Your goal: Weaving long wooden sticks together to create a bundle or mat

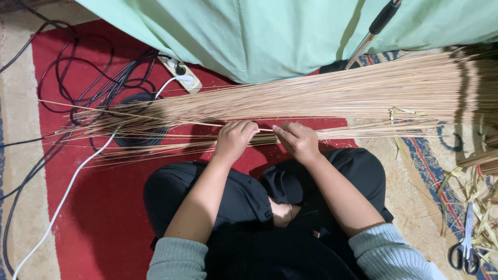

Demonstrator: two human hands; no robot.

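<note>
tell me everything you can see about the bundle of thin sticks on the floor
The bundle of sticks is made of long, thin, pale tan stalks, dry like straw. It lies flat across the red mat, gathered tight at the right side of the picture and fanning into loose tips at the left, over black cables. The left hand and right hand each pinch a few stalks at its near edge. A green cloth hangs behind it.

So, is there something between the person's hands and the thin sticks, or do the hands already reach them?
Nothing visible stands between them. The left hand and the right hand are already on the near edge of the bundle of thin sticks, fingers curled around a few of them. The cables lie off to the left.
</note>
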